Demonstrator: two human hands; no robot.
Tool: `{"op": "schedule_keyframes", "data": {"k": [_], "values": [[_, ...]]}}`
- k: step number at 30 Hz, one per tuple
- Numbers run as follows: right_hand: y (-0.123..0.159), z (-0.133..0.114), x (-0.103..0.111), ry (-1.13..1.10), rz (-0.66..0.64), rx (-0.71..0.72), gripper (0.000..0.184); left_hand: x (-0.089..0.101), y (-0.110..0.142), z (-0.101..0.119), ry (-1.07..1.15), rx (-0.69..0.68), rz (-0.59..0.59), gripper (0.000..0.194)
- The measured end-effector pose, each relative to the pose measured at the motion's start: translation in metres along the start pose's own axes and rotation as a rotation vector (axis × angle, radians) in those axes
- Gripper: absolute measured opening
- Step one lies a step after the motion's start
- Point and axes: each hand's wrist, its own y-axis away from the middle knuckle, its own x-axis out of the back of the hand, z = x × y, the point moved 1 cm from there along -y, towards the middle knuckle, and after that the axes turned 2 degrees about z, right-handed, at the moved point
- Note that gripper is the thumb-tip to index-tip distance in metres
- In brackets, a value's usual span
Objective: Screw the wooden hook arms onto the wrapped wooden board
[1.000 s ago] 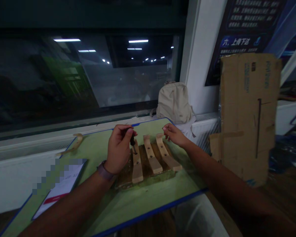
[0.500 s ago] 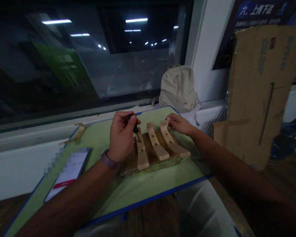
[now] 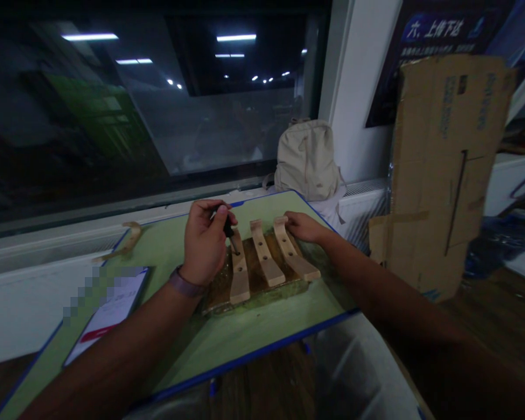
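My left hand (image 3: 205,239) is closed round the dark handle of a screwdriver (image 3: 228,228). The shaft points down into the upper hole of the left wooden hook (image 3: 240,274). A middle wooden hook (image 3: 269,265) and a right wooden hook (image 3: 301,263) lie beside it, each with drilled holes and a curled far end. All three rest across a dark wooden board (image 3: 219,291). At the far right corner of the board, my right hand (image 3: 304,226) is by the curled end of the right hook, its fingers largely hidden behind it.
The board sits on a green table (image 3: 254,326) with a blue edge. A clipboard with paper (image 3: 109,309) lies at the left, with another curved wooden hook (image 3: 126,242) beyond it. Behind stand a beige backpack (image 3: 308,160) and, at right, a large cardboard sheet (image 3: 446,175).
My right hand has moved lower, behind the right hook's curled end. The screwdriver stays at the left hook's upper hole. The whole view has shifted slightly.
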Motion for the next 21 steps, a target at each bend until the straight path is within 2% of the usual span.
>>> {"op": "schedule_keyframes", "data": {"k": [6, 12, 17, 21], "values": [[-0.0026, 0.0029, -0.0026, 0.049, 0.0, -0.01, 0.017, -0.0003, 0.0061, 0.0037, -0.04, 0.029, -0.051, 0.023], [-0.0038, 0.003, -0.0061, 0.062, -0.008, -0.012, 0.019, -0.0006, 0.0028, 0.0029, 0.02, -0.032, -0.039, 0.022], [-0.0026, 0.002, -0.0048, 0.056, 0.005, -0.017, 0.02, 0.0022, 0.0003, 0.0044, -0.062, 0.03, 0.001, 0.022], [-0.0015, 0.0006, -0.0044, 0.051, 0.017, -0.031, 0.019, 0.0046, 0.0022, 0.0032, -0.047, 0.07, -0.041, 0.03]]}}
